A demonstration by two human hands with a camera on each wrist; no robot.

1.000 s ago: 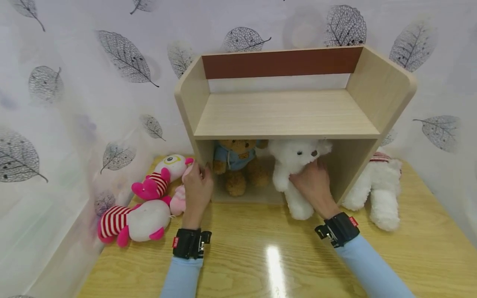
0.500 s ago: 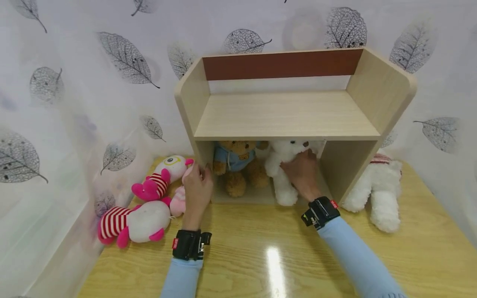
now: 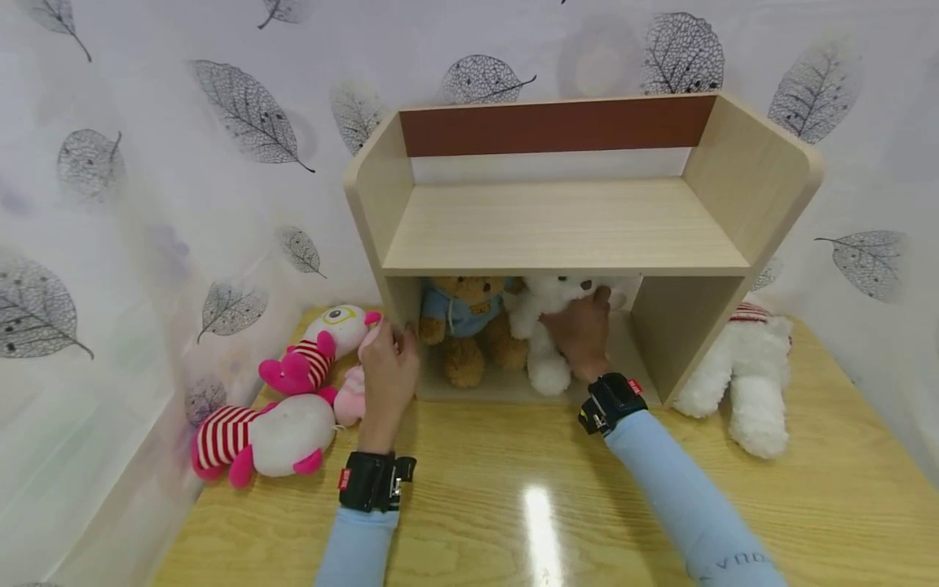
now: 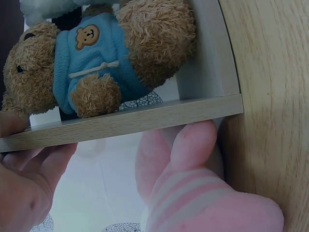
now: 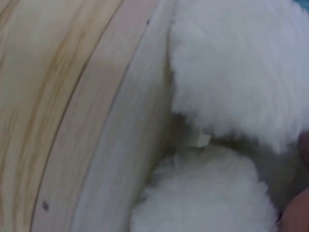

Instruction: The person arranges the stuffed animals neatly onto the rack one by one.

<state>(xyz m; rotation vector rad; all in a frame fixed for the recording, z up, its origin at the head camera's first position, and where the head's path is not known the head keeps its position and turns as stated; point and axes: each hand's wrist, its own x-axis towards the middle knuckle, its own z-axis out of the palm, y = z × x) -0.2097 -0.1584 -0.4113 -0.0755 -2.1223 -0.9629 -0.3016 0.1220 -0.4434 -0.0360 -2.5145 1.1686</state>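
My left hand point(image 3: 389, 375) grips the left side panel point(image 4: 125, 118) of a light wooden shelf point(image 3: 565, 224); the left wrist view shows the thumb on the inner side and fingers on the outer. Inside the lower compartment, my right hand point(image 3: 579, 334) holds a white teddy bear point(image 3: 548, 375) by its front. The bear's head is partly hidden under the middle board, and its fluffy legs point(image 5: 241, 63) fill the right wrist view. To its left sits a brown teddy bear point(image 3: 469, 318) in a blue hoodie point(image 4: 91, 53).
Pink-and-white striped plush toys point(image 3: 286, 436) lie left of the shelf, a pink one point(image 4: 207, 193) right against the panel. Another white plush point(image 3: 759, 375) leans outside the right panel. All stand on a wooden table point(image 3: 477, 505) before a leaf-patterned wall point(image 3: 183, 163).
My right hand has moved the white teddy bear left and deeper into the lower compartment, close to the brown bear. The left hand has stayed on the side panel.
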